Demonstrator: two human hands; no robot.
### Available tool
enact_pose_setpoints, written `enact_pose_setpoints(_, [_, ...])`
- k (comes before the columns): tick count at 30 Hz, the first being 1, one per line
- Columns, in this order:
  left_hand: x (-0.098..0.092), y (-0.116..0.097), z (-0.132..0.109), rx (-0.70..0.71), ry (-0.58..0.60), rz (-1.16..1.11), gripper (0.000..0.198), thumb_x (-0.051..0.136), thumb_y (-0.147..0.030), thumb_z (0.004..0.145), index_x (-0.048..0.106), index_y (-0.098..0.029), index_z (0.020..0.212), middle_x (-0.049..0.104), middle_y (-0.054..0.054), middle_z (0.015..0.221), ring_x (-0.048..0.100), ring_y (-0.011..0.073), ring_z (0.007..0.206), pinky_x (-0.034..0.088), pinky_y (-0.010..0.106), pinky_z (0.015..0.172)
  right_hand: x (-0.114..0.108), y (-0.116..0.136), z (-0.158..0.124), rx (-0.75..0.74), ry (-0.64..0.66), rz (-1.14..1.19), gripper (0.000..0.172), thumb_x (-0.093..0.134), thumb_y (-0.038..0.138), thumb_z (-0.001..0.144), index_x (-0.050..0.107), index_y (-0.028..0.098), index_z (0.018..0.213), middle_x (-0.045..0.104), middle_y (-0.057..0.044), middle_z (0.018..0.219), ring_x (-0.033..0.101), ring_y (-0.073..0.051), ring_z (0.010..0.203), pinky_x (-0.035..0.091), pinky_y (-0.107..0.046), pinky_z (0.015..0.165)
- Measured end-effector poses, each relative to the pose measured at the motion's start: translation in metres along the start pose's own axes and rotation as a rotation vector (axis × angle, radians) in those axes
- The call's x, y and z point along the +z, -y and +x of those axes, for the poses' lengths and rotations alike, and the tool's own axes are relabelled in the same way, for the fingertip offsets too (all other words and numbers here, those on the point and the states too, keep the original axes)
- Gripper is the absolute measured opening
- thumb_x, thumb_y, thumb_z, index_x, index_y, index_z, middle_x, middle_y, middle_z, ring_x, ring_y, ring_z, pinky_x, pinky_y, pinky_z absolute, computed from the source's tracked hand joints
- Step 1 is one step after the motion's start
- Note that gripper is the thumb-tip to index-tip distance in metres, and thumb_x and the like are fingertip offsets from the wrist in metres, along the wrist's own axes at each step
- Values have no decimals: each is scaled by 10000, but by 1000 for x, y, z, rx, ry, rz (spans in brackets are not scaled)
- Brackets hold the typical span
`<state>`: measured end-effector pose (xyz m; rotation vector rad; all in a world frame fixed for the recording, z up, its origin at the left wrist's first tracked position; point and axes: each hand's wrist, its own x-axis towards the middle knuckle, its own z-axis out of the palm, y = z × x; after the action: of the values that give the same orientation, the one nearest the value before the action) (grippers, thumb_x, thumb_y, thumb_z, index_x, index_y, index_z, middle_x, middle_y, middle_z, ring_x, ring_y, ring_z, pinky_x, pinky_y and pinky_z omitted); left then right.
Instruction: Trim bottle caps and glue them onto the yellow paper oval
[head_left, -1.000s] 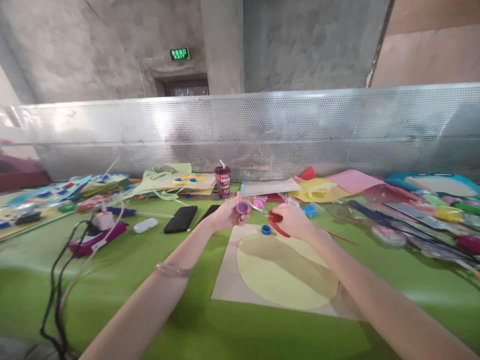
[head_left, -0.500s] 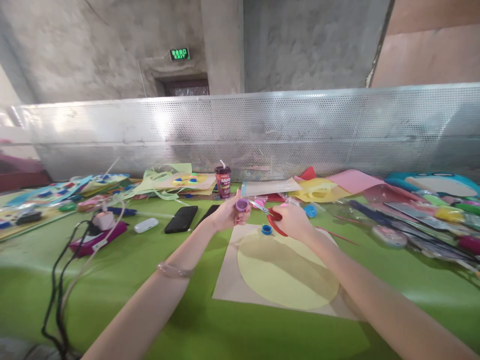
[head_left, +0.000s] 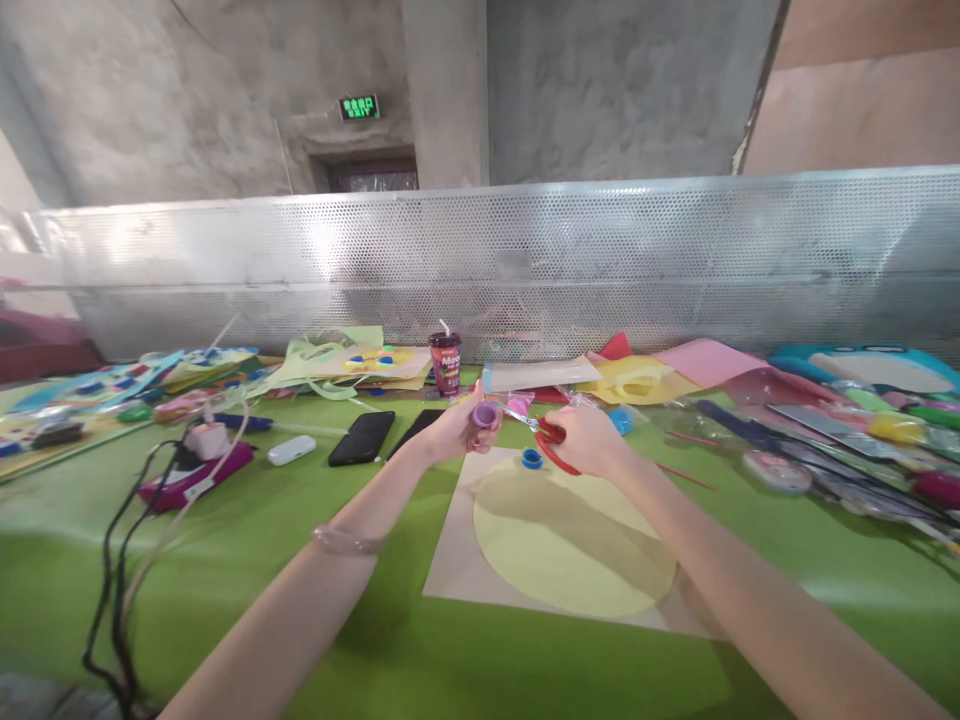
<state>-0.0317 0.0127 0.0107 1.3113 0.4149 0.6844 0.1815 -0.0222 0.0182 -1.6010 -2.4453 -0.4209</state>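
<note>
In my left hand [head_left: 454, 432] is a small purple bottle cap [head_left: 485, 414], its round opening facing me. My right hand [head_left: 589, 440] grips red-handled scissors [head_left: 553, 440], whose metal blades point left and reach the cap's edge. Whether the blades cut into the cap is too small to tell. Below the hands, a blue ring-shaped cap [head_left: 532, 459] rests at the top of a pale yellow paper oval [head_left: 577, 540]. The oval lies on a light rectangular sheet [head_left: 454, 560].
A purple cup with a straw [head_left: 446, 364] stands behind my left hand. Left of it are a black phone [head_left: 362, 438], a white case [head_left: 292, 450] and a magenta power strip [head_left: 199, 478] with cords. Coloured papers [head_left: 645, 380] and bagged tools [head_left: 825, 445] lie at the right.
My right hand and the scissors have shifted very slightly to the right. The purple cap stays in my left hand, tipped a little differently.
</note>
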Motion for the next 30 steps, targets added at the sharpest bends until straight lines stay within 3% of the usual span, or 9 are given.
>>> enact_pose_setpoints(30, [-8,4,2,0,29,2,645,198,-662,802,493,-134,579,305,-33,441,273,67,386,226,198,409,-1,5,-1,-22,2,-35,242,474,371,883,579,154,890,596,-15,843,566,-128,728,473,-321,684])
